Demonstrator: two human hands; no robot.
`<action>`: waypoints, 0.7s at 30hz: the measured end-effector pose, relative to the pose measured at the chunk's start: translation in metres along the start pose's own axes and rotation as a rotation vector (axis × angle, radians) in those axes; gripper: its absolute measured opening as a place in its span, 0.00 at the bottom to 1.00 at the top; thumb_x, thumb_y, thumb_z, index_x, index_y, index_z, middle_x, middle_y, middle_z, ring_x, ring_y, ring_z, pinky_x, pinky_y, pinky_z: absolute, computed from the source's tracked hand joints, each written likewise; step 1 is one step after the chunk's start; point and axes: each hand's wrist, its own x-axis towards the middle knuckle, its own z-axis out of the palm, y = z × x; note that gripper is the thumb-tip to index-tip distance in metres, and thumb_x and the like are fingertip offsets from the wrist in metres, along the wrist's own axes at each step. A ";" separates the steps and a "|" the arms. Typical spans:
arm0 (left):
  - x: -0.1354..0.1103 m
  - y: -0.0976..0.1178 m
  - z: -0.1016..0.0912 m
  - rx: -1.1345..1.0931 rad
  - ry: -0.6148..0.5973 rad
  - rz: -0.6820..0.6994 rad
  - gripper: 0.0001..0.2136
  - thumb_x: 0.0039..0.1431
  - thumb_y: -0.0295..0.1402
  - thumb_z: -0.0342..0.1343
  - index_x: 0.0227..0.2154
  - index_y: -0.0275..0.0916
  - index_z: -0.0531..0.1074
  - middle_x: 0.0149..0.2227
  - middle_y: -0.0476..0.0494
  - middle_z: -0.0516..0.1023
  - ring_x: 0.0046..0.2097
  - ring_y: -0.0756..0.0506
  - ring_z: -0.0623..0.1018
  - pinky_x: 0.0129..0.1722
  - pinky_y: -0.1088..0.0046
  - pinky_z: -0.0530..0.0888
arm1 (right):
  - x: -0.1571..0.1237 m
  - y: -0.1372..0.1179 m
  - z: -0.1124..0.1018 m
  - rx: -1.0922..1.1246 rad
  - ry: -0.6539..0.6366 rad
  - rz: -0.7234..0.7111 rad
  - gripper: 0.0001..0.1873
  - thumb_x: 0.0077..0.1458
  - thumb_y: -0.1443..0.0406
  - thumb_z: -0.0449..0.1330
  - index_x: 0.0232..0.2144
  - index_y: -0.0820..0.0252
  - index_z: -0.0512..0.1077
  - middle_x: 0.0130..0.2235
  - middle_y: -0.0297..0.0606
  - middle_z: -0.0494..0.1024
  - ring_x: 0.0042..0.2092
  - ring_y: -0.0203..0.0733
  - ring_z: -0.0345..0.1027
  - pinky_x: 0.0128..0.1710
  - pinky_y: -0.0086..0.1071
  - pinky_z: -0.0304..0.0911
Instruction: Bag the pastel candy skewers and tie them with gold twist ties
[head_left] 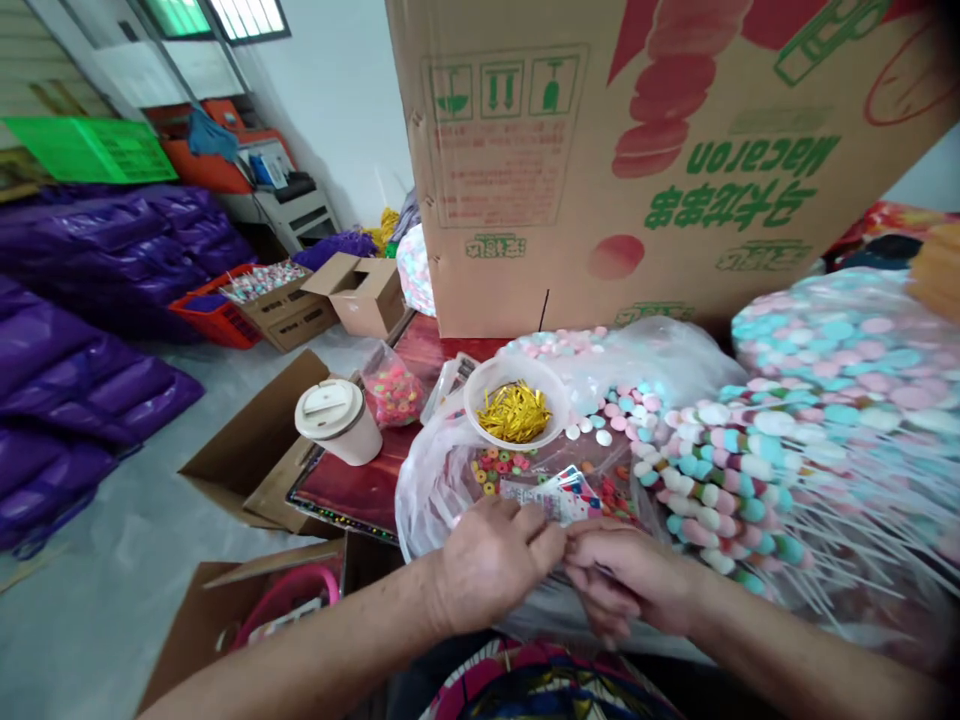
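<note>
My left hand point(495, 555) and my right hand point(634, 572) meet at the front of the table, fingertips pinched together. Whatever lies between the fingers is hidden. Just beyond them are small printed cards point(568, 492), partly covered by my left fingers. Colourful ring-shaped candies point(499, 465) lie loose behind my left hand. A white bowl point(474, 412) of gold twist ties point(516, 412) stands farther back. To the right of my right hand, skewers of pastel candy pieces point(712, 490) lie in a heap, their white sticks point(847, 530) pointing toward me.
A large cardboard box point(570, 270) rises at the table's back. Clear bags of pastel candies point(847, 335) fill the right side. At left stand a lidded white cup point(341, 425) and a bag of ring candies point(394, 390). Open cartons point(255, 440) and purple packages point(67, 400) occupy the floor.
</note>
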 end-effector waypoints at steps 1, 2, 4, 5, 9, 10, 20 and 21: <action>-0.007 -0.002 0.005 -0.023 0.122 0.036 0.10 0.61 0.26 0.45 0.39 0.35 0.71 0.34 0.39 0.78 0.33 0.42 0.77 0.32 0.63 0.75 | 0.004 -0.006 -0.005 0.106 -0.081 0.054 0.10 0.51 0.64 0.40 0.21 0.55 0.56 0.09 0.23 0.49 0.12 0.35 0.52 0.19 0.32 0.61; -0.014 -0.005 0.012 -0.091 0.244 0.023 0.11 0.61 0.26 0.45 0.39 0.35 0.72 0.35 0.38 0.78 0.33 0.43 0.77 0.33 0.64 0.75 | 0.010 -0.014 -0.013 0.175 -0.145 0.091 0.11 0.52 0.62 0.41 0.21 0.56 0.56 0.09 0.24 0.51 0.12 0.35 0.52 0.19 0.32 0.61; -0.022 -0.011 0.025 -0.370 0.467 -0.175 0.10 0.60 0.27 0.47 0.38 0.35 0.74 0.34 0.38 0.78 0.33 0.44 0.77 0.34 0.67 0.74 | 0.030 -0.031 -0.037 0.007 -0.124 0.066 0.16 0.56 0.58 0.41 0.24 0.58 0.62 0.14 0.30 0.64 0.17 0.35 0.59 0.23 0.31 0.63; -0.023 -0.013 0.030 -0.566 0.562 -0.350 0.09 0.59 0.29 0.49 0.35 0.36 0.75 0.32 0.40 0.78 0.32 0.45 0.77 0.33 0.70 0.74 | 0.044 -0.039 -0.052 -0.215 -0.034 0.012 0.20 0.59 0.57 0.39 0.27 0.60 0.65 0.20 0.34 0.71 0.21 0.36 0.64 0.27 0.31 0.63; -0.020 -0.025 0.035 -1.417 0.723 -1.068 0.09 0.49 0.38 0.60 0.25 0.36 0.76 0.20 0.47 0.74 0.20 0.50 0.71 0.20 0.76 0.68 | 0.113 -0.055 -0.100 -1.067 0.333 -0.065 0.12 0.57 0.68 0.48 0.31 0.62 0.72 0.40 0.46 0.75 0.44 0.45 0.67 0.41 0.33 0.59; -0.020 -0.027 0.032 -1.569 0.725 -1.159 0.10 0.46 0.38 0.62 0.23 0.35 0.75 0.19 0.47 0.74 0.18 0.51 0.70 0.18 0.77 0.66 | 0.128 -0.054 -0.106 -1.128 0.329 -0.062 0.11 0.54 0.71 0.51 0.29 0.63 0.73 0.41 0.47 0.75 0.46 0.47 0.66 0.42 0.33 0.58; -0.017 -0.042 0.029 -1.878 0.758 -1.216 0.09 0.37 0.33 0.64 0.22 0.34 0.73 0.20 0.47 0.75 0.17 0.51 0.71 0.16 0.77 0.68 | 0.146 -0.035 -0.116 -1.304 0.264 -0.011 0.17 0.53 0.73 0.50 0.42 0.60 0.72 0.45 0.45 0.73 0.40 0.44 0.70 0.33 0.33 0.57; -0.016 -0.042 0.029 -1.882 0.754 -1.221 0.09 0.37 0.33 0.65 0.22 0.34 0.73 0.19 0.48 0.75 0.17 0.51 0.71 0.16 0.77 0.68 | 0.147 -0.034 -0.115 -1.303 0.248 -0.015 0.16 0.53 0.72 0.51 0.42 0.58 0.72 0.45 0.44 0.73 0.40 0.43 0.70 0.33 0.32 0.57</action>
